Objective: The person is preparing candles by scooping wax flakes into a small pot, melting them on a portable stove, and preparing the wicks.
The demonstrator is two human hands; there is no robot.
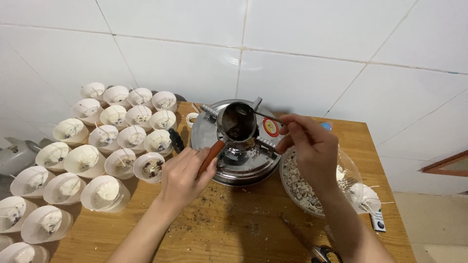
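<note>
White wall tiles rise behind a wooden table (234,229), whose bare top is strewn with dark crumbs. Its left part is covered by rows of small white cups (105,146); a pale lump is seen in each, a thin stick rises from many, and dark flecks show in some — the one nearest the stove among them. At the middle stands a round metal stove (243,163), and over it a small metal pot (237,122) is held tilted toward the camera, so that a dark residue is seen inside. To the right, a clear bowl (292,187) of pale chips flecked with brown is partly hidden by the right forearm; more white pieces with sticks lie at its far side. A small dark bottle (176,140) stands between the cups and the stove. Scissor handles (325,254) show at the bottom edge.

The pot's reddish-brown handle (210,156) is gripped by the left hand (183,178), fingers wrapped fully round it. A thin metal rod (265,116) is pinched in the fingertips of the right hand (309,146) — its far end reaches into the pot's mouth.
</note>
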